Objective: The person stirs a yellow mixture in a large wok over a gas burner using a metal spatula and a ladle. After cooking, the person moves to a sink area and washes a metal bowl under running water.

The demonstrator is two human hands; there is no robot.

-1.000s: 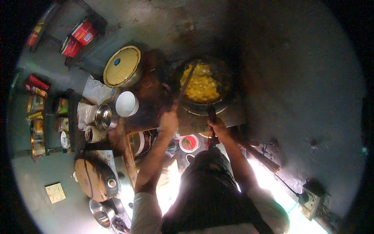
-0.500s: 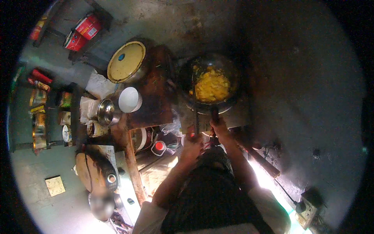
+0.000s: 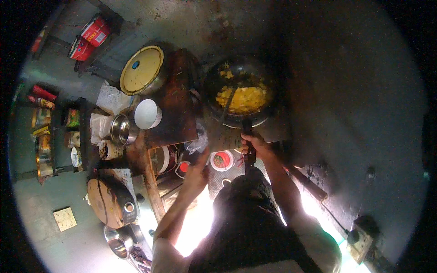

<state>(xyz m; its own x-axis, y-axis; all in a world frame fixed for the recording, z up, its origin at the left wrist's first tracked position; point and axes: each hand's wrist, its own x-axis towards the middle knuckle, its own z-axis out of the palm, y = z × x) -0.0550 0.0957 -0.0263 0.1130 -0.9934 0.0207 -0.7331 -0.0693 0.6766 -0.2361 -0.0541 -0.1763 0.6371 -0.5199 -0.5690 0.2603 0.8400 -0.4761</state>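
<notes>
A dark round wok (image 3: 266,70) sits on the stove, with yellow chopped food (image 3: 243,98) in its bottom and a few pieces up its far wall. My right hand (image 3: 256,142) is closed round the wok's handle (image 3: 247,132). A long-handled cooking tool (image 3: 228,107) leans over the wok's near left rim, its head in the food; its exact kind is unclear. My left hand (image 3: 199,166) is below and left of that tool, apart from it, beside a clear plastic bag (image 3: 198,140). Its fingers are dark and blurred.
On the brown table (image 3: 175,125) stand a white bowl (image 3: 148,113), a steel bowl (image 3: 122,129) and a large pot with a yellowish lid (image 3: 142,70). A red-topped tub (image 3: 222,160) stands below. A round wooden board (image 3: 104,202) lies at lower left. A wall rises on the right.
My left hand has let go of the cooking tool and moved left. The tool now tilts over the wok's rim. The red-topped tub has come into fuller view. My right hand keeps the handle.
</notes>
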